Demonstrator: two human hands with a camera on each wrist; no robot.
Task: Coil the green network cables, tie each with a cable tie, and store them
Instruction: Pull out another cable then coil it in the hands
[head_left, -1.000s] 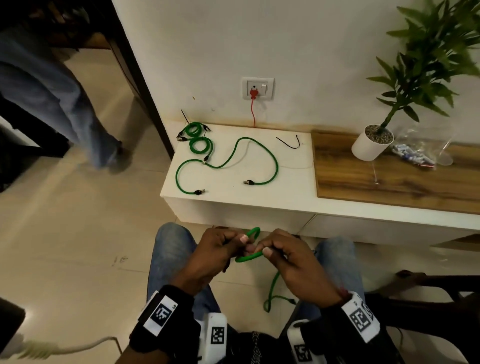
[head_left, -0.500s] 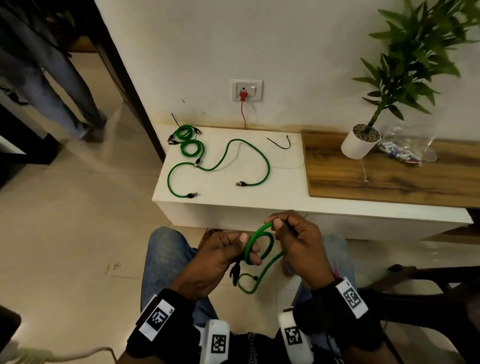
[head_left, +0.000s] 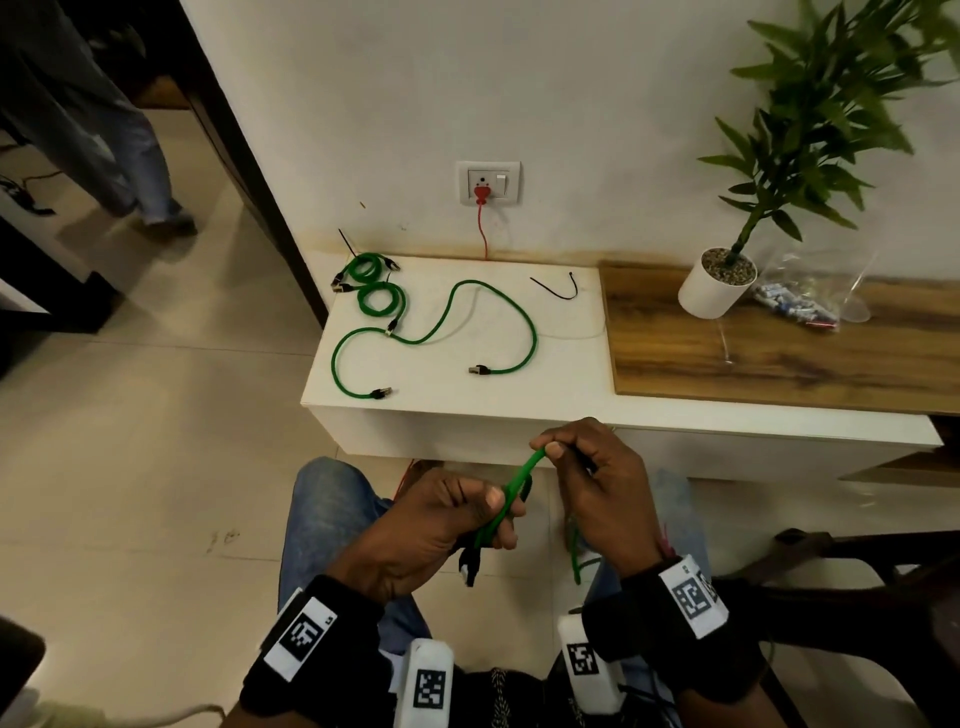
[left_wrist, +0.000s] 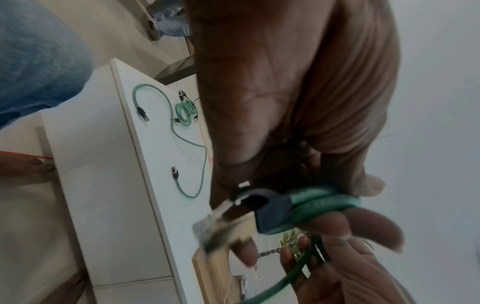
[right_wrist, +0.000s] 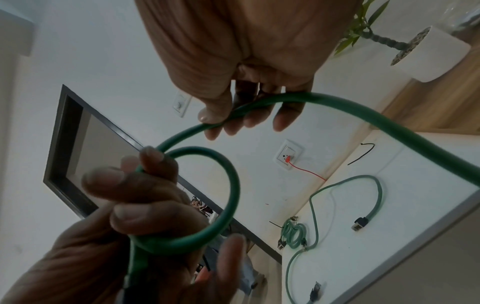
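Green cable (head_left: 511, 488) sits over the lap, mid-coil. Left hand (head_left: 436, 525) pinches the finished loop so it can't spring open; right hand (head_left: 597, 483) pinches the free run between thumb and fingers (right_wrist: 221, 123), likely feeding the next turn. Right wrist view shows the full loop (right_wrist: 207, 195); head view only edge-on. Loose cable (head_left: 441, 332) and cable tie (head_left: 558, 288) wait on counter (head_left: 566, 364).

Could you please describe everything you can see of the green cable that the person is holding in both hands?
The green cable is round, smooth-jacketed and partly coiled into a small loop. The left hand grips the loop where its turns overlap, beside a dark-booted connector with a clear plug. The right hand pinches the next stretch, arching it above the loop. The rest hangs toward the lap.
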